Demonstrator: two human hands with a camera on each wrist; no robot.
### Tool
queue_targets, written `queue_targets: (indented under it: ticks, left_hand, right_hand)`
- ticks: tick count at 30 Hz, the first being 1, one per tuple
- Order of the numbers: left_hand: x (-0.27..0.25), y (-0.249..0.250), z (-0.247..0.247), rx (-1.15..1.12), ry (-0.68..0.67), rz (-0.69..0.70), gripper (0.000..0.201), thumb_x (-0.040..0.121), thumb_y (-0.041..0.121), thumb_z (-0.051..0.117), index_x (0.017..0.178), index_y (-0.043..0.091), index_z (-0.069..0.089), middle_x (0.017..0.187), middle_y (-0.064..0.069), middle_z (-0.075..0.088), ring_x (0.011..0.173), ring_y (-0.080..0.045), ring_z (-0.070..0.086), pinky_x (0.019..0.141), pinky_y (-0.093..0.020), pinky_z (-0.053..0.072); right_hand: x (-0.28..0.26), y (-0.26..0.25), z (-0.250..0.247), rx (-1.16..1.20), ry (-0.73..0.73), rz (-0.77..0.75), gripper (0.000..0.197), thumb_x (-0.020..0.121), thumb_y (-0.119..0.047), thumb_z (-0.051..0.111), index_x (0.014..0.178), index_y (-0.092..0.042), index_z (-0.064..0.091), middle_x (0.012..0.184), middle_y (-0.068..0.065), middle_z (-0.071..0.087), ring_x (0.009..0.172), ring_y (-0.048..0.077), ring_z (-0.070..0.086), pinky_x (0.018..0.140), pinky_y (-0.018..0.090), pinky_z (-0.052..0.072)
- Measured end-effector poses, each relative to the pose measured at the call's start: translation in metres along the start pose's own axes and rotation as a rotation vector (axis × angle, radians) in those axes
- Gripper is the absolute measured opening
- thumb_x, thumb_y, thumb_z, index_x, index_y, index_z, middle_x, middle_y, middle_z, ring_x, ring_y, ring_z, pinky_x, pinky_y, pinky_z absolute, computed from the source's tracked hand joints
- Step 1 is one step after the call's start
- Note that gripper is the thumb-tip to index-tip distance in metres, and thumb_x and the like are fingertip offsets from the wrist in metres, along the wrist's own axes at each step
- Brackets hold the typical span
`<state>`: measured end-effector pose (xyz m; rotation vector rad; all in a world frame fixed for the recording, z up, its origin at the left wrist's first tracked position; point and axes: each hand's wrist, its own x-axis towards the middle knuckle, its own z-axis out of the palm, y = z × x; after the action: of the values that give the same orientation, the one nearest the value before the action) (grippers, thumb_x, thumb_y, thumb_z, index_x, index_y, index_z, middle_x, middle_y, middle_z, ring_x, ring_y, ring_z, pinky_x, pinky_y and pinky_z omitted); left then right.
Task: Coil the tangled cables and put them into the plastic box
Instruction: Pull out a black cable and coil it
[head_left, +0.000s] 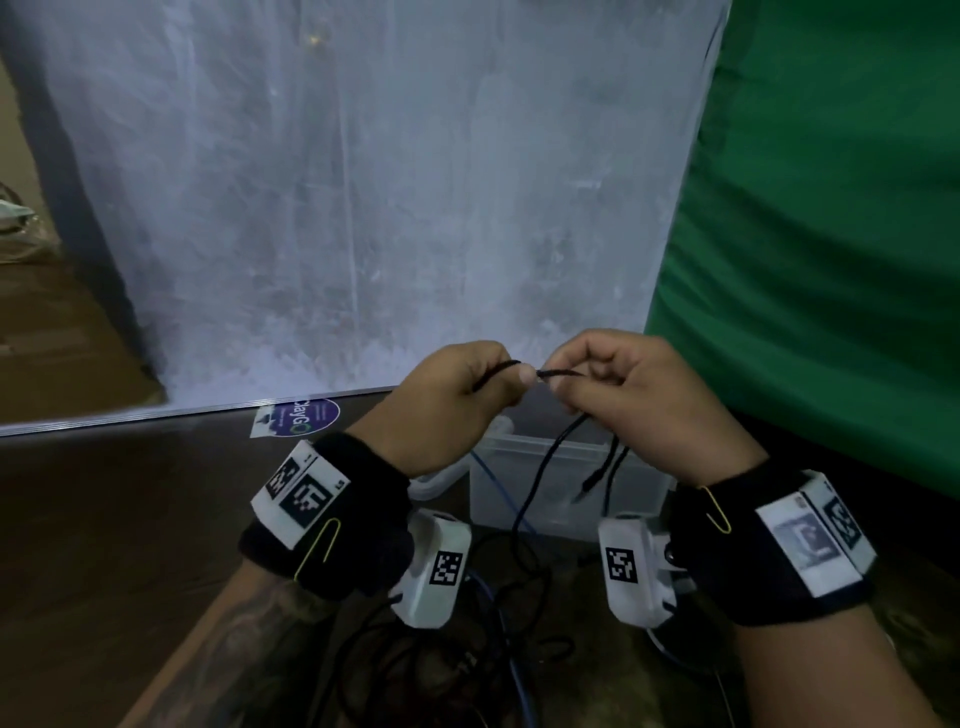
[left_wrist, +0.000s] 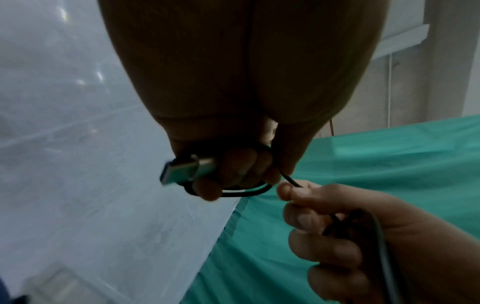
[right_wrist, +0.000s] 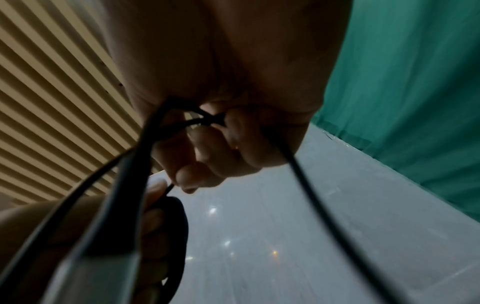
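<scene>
Black cable (head_left: 524, 370): a thin cord stretched short and roughly level between the two hands, held above the plastic box (head_left: 563, 486); its free length drops from the right hand toward the box and the tangle below.
Left hand (head_left: 449, 402): fingers (left_wrist: 235, 168) curled tight round a few small turns of the cable, with a USB plug (left_wrist: 185, 169) poking out of the fist on the side away from the right hand.
Right hand (head_left: 636, 402): thumb and forefinger pinch the cord just beside the left thumb; the other fingers are curled loosely over the hanging strands.
Axis for the next wrap: my judgement is that the cord runs from the left fist straight toward the right hand, so the right hand is the one to feed the next loop.
Tangle (head_left: 467, 649): black and blue cables heaped on the dark tabletop (head_left: 104, 519), nearer the person than the box.
Hidden: the wrist cameras cover part of the heap; how many turns sit inside the left fist cannot be counted; the right wrist view is dark and blurred.
</scene>
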<state>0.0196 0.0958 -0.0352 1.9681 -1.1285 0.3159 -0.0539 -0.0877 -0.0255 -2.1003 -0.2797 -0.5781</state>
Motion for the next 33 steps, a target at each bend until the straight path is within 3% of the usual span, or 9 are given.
queue_targets:
  ticks: [4, 9, 12, 15, 18, 23, 28, 30, 33]
  left_hand:
    - [0.004, -0.013, -0.005, -0.062, 0.22, -0.125, 0.042, 0.098, 0.034, 0.053, 0.074, 0.0, 0.052, 0.061, -0.008, 0.044, 0.055, -0.015, 0.042, 0.055, -0.039, 0.04]
    - [0.006, -0.011, 0.004, -0.112, 0.431, -0.133, 0.043, 0.098, 0.031, 0.054, 0.07, -0.002, 0.046, 0.057, 0.001, 0.035, 0.053, -0.009, 0.033, 0.051, -0.026, 0.03]
    - [0.006, -0.018, -0.001, -0.157, 0.508, -0.174, 0.045, 0.097, 0.033, 0.054, 0.069, -0.002, 0.045, 0.056, 0.0, 0.034, 0.053, -0.012, 0.034, 0.053, -0.038, 0.038]
    - [0.006, -0.033, -0.019, -0.167, 0.625, -0.25, 0.045, 0.094, 0.039, 0.053, 0.066, 0.003, 0.047, 0.057, -0.007, 0.039, 0.055, -0.018, 0.039, 0.06, -0.049, 0.049]
    - [0.006, -0.038, -0.029, -0.167, 0.67, -0.269, 0.045, 0.093, 0.038, 0.053, 0.059, 0.013, 0.04, 0.057, -0.008, 0.035, 0.055, -0.017, 0.034, 0.055, -0.043, 0.039]
    - [0.006, -0.038, -0.032, -0.294, 0.751, -0.274, 0.04, 0.097, 0.033, 0.053, 0.066, 0.009, 0.046, 0.061, -0.007, 0.041, 0.056, -0.016, 0.041, 0.056, -0.034, 0.045]
    - [0.008, -0.031, -0.035, -0.366, 0.718, -0.256, 0.04, 0.098, 0.029, 0.054, 0.061, 0.017, 0.045, 0.052, 0.008, 0.041, 0.052, -0.009, 0.041, 0.054, -0.025, 0.045]
    - [0.007, -0.024, -0.03, -0.343, 0.636, -0.241, 0.039, 0.098, 0.029, 0.053, 0.062, 0.016, 0.047, 0.054, 0.007, 0.043, 0.052, -0.008, 0.043, 0.054, -0.023, 0.048]
    - [0.005, -0.015, -0.023, -0.294, 0.476, -0.21, 0.039, 0.099, 0.03, 0.053, 0.064, 0.014, 0.047, 0.059, 0.0, 0.044, 0.053, -0.009, 0.042, 0.054, -0.023, 0.046]
  right_hand:
    - [0.0, 0.003, 0.004, 0.026, -0.055, 0.07, 0.012, 0.09, -0.026, 0.071, 0.088, -0.014, 0.071, 0.055, -0.014, 0.054, 0.046, -0.002, 0.044, 0.049, 0.01, 0.033]
    - [0.001, 0.002, 0.01, 0.036, -0.172, 0.17, 0.011, 0.095, -0.034, 0.063, 0.098, -0.024, 0.067, 0.071, 0.001, 0.067, 0.052, 0.011, 0.043, 0.052, 0.027, 0.035]
    - [0.003, 0.006, 0.006, 0.113, -0.097, 0.163, 0.026, 0.096, -0.046, 0.057, 0.089, -0.022, 0.065, 0.067, -0.001, 0.056, 0.048, 0.006, 0.041, 0.05, 0.023, 0.033]
    - [0.004, 0.011, -0.004, 0.155, -0.051, 0.13, 0.025, 0.101, -0.037, 0.053, 0.083, -0.024, 0.064, 0.06, -0.003, 0.051, 0.045, 0.004, 0.036, 0.046, 0.018, 0.029]
    - [0.001, 0.012, -0.007, 0.018, -0.183, 0.13, 0.016, 0.094, -0.029, 0.064, 0.08, -0.024, 0.07, 0.055, -0.007, 0.053, 0.048, 0.006, 0.042, 0.049, 0.019, 0.033]
    - [-0.003, 0.011, 0.008, -0.466, -0.418, 0.24, 0.014, 0.084, -0.024, 0.068, 0.075, -0.015, 0.075, 0.053, -0.008, 0.058, 0.047, 0.003, 0.049, 0.055, 0.023, 0.044]
    - [-0.006, 0.008, 0.012, -0.436, -0.529, 0.211, 0.015, 0.083, -0.024, 0.071, 0.069, -0.02, 0.074, 0.064, -0.01, 0.07, 0.061, 0.0, 0.063, 0.067, 0.021, 0.053]
    - [-0.001, 0.011, 0.014, -0.48, -0.43, 0.103, 0.012, 0.089, -0.027, 0.07, 0.077, -0.027, 0.075, 0.077, -0.013, 0.072, 0.074, -0.002, 0.065, 0.076, 0.022, 0.055]
    - [0.005, 0.013, 0.015, -0.181, 0.003, 0.022, 0.015, 0.099, -0.031, 0.059, 0.102, -0.027, 0.073, 0.096, -0.01, 0.072, 0.087, 0.007, 0.068, 0.08, 0.032, 0.056]
